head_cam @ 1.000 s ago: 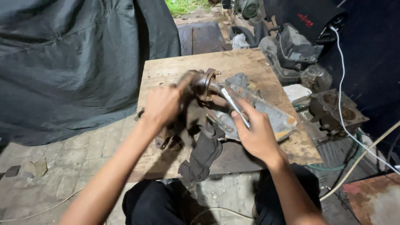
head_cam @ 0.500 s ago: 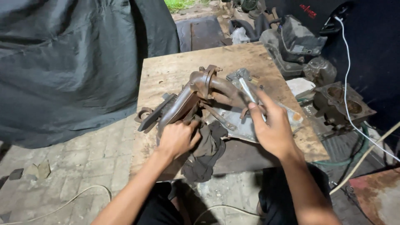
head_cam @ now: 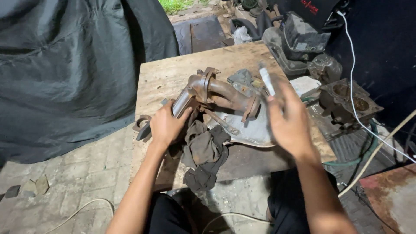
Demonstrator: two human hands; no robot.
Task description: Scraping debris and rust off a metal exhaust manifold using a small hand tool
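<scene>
Head view: left hand (head_cam: 165,125) is clamped on the lower end of the rusty pipe casting (head_cam: 212,93) lying on the wooden counter (head_cam: 173,73). Right hand (head_cam: 289,119) hovers above the counter's right edge, fingers closed on a thin metal tool (head_cam: 266,79). A dark rag (head_cam: 203,151) lies just below the casting, between the hands.

The left hand (head_cam: 166,125) lay palm down near the left edge of the board, fingers curled closed in a grip, its bare forearm running back toward the near left corner. The right hand (head_cam: 289,119) was raised above the right edge, blurred, palm turned leftward, fingers pinched together, forearm angling down to the lower right.
</scene>
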